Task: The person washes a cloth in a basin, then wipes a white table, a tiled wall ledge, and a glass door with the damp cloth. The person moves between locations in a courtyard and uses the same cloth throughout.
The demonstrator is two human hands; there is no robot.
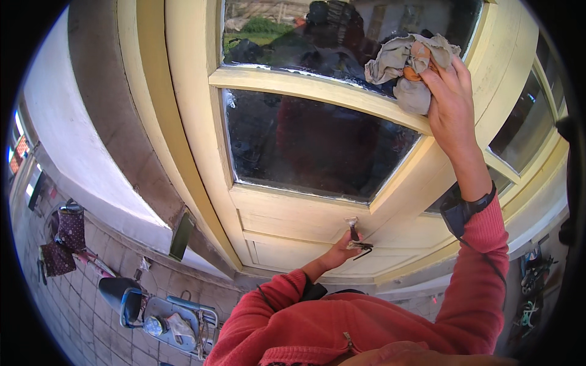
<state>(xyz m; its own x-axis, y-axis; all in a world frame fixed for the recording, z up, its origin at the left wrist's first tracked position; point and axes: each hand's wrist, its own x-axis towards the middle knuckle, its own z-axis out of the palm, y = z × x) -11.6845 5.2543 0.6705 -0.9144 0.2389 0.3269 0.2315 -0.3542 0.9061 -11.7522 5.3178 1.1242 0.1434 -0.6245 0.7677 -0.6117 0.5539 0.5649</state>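
Observation:
My right hand [452,104] is closed on a crumpled grey cleaning rag [390,61] with orange patches. The rag rests against the lower right part of the upper glass pane [329,36] of a cream door [293,204]. Lower down, in front of the door's bottom panel, my left hand [336,255] is closed around a dark handle [354,233] with a pale metal end. A thin black bent piece sticks out beside its fingers. I cannot tell whether this is a door fitting or a loose tool. Between the hands lies a second dark pane [317,143], streaked white along its edges.
A bicycle or scooter with a dark seat [117,293] and a blue-grey carrier [177,323] stands on the paving at lower left. On the carrier sit a round container and a pale cloth. Another framed window [525,122] is at the right, with a cluttered pile [534,274] below.

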